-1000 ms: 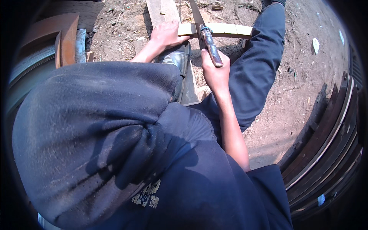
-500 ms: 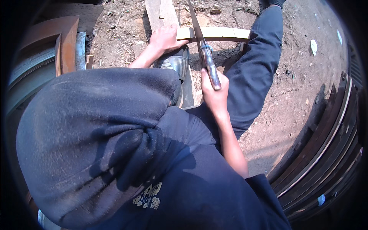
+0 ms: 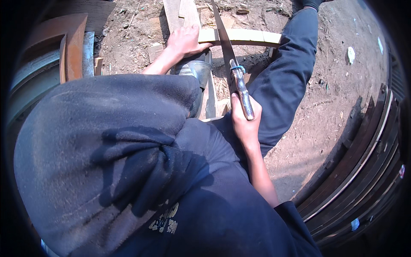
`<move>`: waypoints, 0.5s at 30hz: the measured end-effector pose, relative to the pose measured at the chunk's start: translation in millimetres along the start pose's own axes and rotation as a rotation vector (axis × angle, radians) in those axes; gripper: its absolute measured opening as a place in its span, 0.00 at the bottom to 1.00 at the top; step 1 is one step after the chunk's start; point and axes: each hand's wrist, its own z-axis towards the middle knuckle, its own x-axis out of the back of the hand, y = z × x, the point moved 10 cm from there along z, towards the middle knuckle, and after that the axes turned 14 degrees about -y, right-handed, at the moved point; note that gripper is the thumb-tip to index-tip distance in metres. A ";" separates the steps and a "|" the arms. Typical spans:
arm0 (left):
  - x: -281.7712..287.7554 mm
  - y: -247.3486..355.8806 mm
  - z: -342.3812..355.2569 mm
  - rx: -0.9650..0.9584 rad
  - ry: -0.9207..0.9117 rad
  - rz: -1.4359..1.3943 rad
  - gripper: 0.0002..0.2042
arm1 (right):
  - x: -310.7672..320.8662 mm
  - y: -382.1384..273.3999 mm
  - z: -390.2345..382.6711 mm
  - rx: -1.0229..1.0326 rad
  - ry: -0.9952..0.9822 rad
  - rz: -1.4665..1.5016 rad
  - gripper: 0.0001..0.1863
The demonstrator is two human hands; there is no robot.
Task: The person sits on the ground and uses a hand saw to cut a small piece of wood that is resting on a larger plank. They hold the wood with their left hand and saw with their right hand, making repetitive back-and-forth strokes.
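My right hand [image 3: 247, 118] is closed around the dark, worn handle of a handsaw [image 3: 226, 40]; a blue tie is wrapped near the top of the handle. The blade points away from me and crosses a pale wooden strip [image 3: 252, 36] close to its left end. My left hand [image 3: 184, 42] grips that end, its thumb along the near edge and its fingers over a wider plank [image 3: 173, 15]. Just below this hand is my foot in a strapped sandal [image 3: 199, 68]. The strip's right end meets my outstretched dark trouser leg [image 3: 291, 68].
Brown framed panels [image 3: 76, 47] stand at the left. Along the right edge lies a stack of long dark boards [image 3: 355, 162]. The ground is bare soil with wood chips and scraps, including a white scrap [image 3: 351, 55].
My right hand has drawn the saw back toward me and slightly to the right. The blade still crosses the strip, and my left hand keeps its place.
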 end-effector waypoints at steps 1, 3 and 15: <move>0.9 1.4 0.0 0.001 -0.021 0.009 0.33 | -0.1 -1.5 -1.2 0.002 -0.002 -0.012 0.06; -2.2 -1.1 -2.6 -0.016 -0.003 -0.010 0.33 | -4.6 -4.8 11.4 0.008 -0.012 0.008 0.09; -2.5 -0.3 -0.2 -0.002 -0.030 -0.008 0.33 | -7.1 -3.7 -7.2 0.024 -0.003 -0.047 0.07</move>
